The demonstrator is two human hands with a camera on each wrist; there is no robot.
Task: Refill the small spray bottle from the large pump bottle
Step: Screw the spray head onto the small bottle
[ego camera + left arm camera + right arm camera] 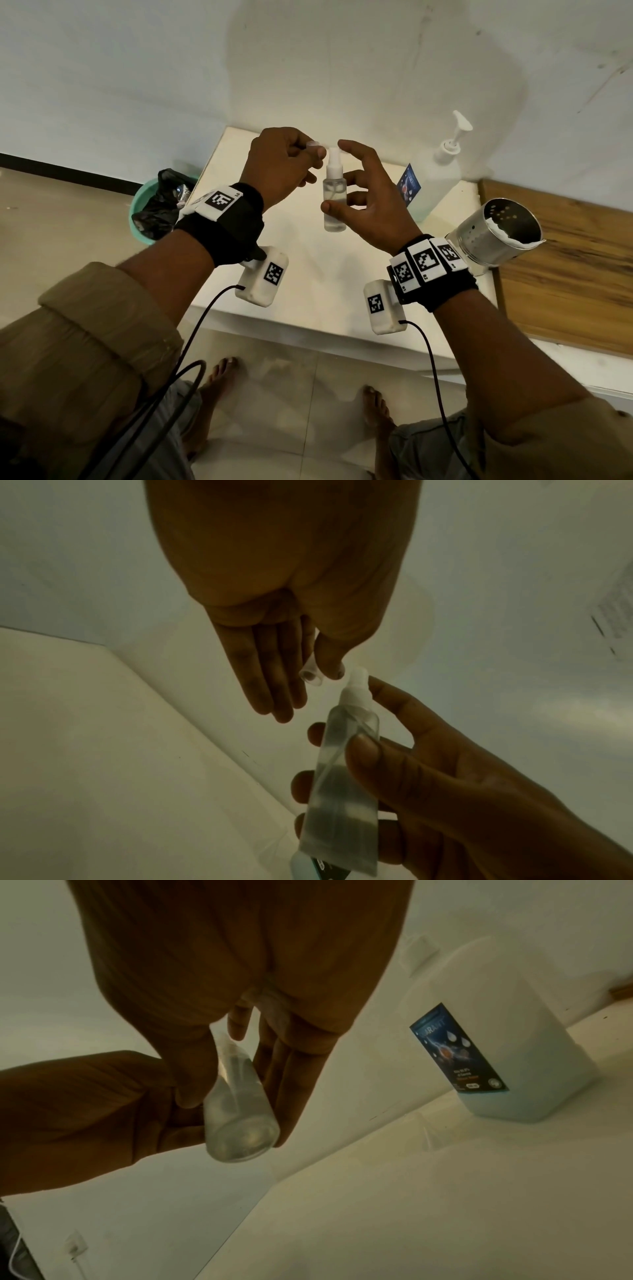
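Note:
My right hand (359,202) grips the small clear spray bottle (334,198) upright above the white table (308,281), thumb in front, fingers behind. Its white spray head is on, and clear liquid shows inside. In the wrist views the spray bottle (342,777) (240,1115) stands out between the fingers. My left hand (310,156) pinches a small clear cap (317,145) just left of the spray head, apart from it. The cap (311,676) sits under the thumb tip. The large pump bottle (435,174) (496,1056), white with a blue label, stands at the table's back right.
A perforated metal cup (496,233) stands at the table's right edge beside a wooden board (565,267). A green bin (140,212) lined with a black bag sits on the floor left of the table. White walls close in behind. My bare feet are below the table's front edge.

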